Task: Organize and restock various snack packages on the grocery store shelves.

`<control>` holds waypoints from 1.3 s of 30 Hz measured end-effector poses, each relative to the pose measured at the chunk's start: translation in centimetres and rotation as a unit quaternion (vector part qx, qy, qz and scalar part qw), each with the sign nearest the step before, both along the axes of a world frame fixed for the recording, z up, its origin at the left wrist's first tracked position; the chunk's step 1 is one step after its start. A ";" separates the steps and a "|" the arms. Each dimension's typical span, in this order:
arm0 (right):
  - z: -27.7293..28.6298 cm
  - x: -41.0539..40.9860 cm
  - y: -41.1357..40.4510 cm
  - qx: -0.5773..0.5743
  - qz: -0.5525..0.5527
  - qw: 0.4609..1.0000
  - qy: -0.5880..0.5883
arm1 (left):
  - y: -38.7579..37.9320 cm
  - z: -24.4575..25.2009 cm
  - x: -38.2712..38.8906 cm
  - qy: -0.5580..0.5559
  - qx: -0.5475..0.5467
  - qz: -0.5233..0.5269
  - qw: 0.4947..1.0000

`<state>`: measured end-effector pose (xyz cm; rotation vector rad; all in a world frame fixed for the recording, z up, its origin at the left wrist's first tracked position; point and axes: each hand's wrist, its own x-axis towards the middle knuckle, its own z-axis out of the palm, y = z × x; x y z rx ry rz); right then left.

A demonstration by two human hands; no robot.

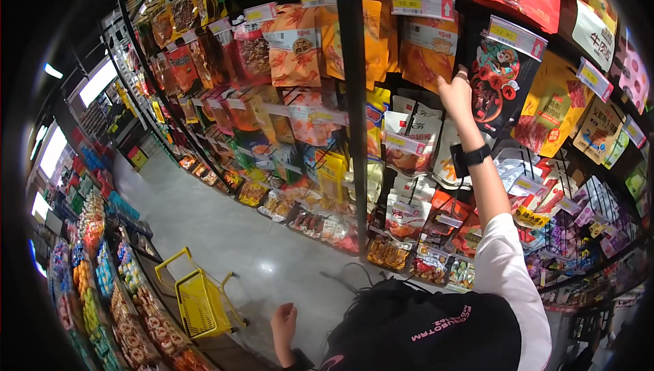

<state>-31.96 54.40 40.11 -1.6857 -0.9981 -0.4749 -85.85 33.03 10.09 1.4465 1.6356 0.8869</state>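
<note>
My right hand [456,94] is raised to a rack of hanging snack packets, at the lower right corner of an orange packet [428,57]. The thumb overlaps that packet's edge, and a finger points up beside a black packet [498,82]. Whether the fingers pinch the orange packet I cannot tell. A dark band [471,159] circles my right wrist. Low in the view, my left hand [284,326] hangs over the floor with loosely bent fingers and nothing visible in it. Price tags [423,5] stick out in front of the packets.
A yellow shopping cart [202,299] stands in the aisle at lower left, beside slanted bins of wrapped snacks [127,315]. A dark upright post [352,115] divides the rack. Packaged trays [388,253] line the bottom shelf above the grey floor [240,248].
</note>
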 end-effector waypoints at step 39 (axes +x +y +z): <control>-5.2 -0.1 0.8 -0.099 0.200 0.960 0.168 | 1.2 -2.4 -0.9 -0.176 -0.086 -0.093 0.976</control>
